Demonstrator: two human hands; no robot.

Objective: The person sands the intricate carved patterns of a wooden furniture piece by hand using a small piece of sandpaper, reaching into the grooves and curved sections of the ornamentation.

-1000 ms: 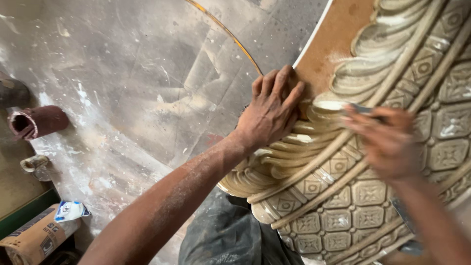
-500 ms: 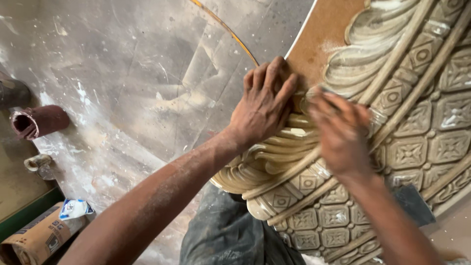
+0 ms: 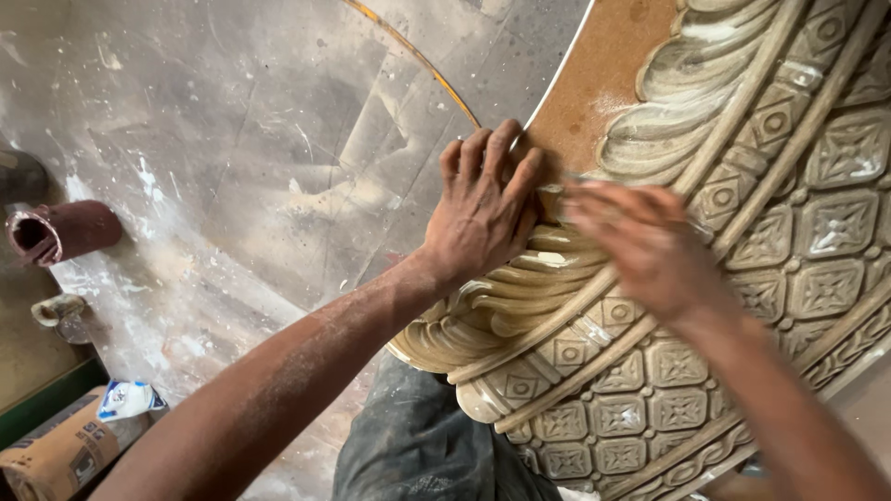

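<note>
Left hand (image 3: 483, 209) flat, fingers spread, palm pressed on tan carved ornamental panel (image 3: 742, 241) with leaf scrolls and square rosette tiles, filling right half of frame. Right hand (image 3: 650, 246) blurred, fingers curled on leaf carving just beside left; cannot tell whether it grips anything. One reddish-brown sandpaper roll (image 3: 65, 232) at left edge. One brown paper sack (image 3: 60, 455) in lower left corner, one white-and-blue pouch (image 3: 125, 399) touching its top. Grey dusty floor (image 3: 232, 139) in upper left.
</note>
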